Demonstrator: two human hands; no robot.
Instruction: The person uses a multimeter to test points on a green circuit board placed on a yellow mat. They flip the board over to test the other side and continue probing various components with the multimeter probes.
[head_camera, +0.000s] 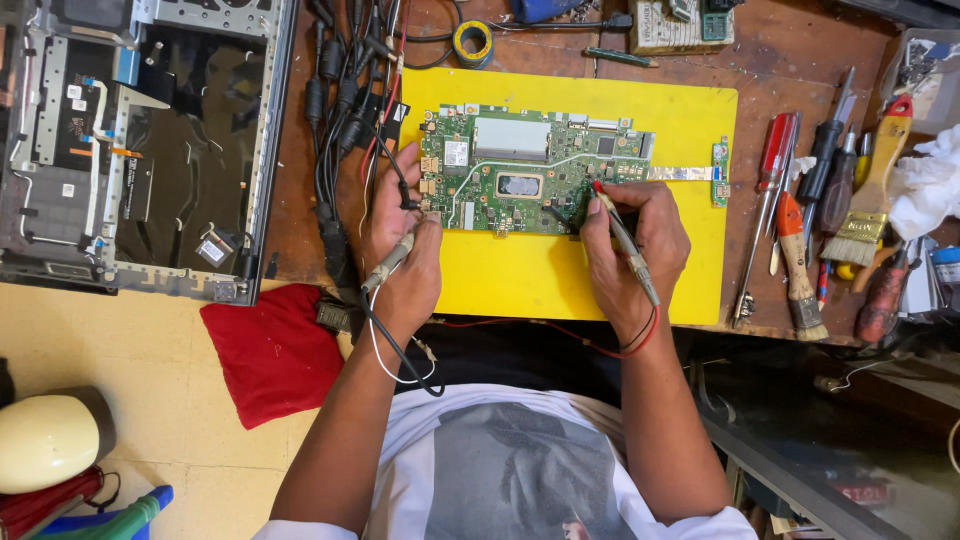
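Now, looking down from my head, the board (530, 170) lies on the yellow mat (560, 270) at the middle of the bench (780, 50), just ahead of both my hands. My left hand (400, 250) sits at the board's left edge, fingers curled around a grey probe (388, 262) whose tip points at the board's lower left corner. My right hand (635, 245) rests at the board's lower right edge, pinching a second probe (625, 235) with a red tip, which touches the board near its middle right. So I count one board, two probes and one mat. A small strip board (720, 170) lies at the mat's right edge, joined by a flat ribbon. Right of the mat lie two brushes (860, 200) and several screwdrivers (775, 160); I cannot count them exactly where they overlap. An opened laptop shell (140, 140) at the bench's left corner is cut off by the frame. Where the probe tips land is too small to tell.
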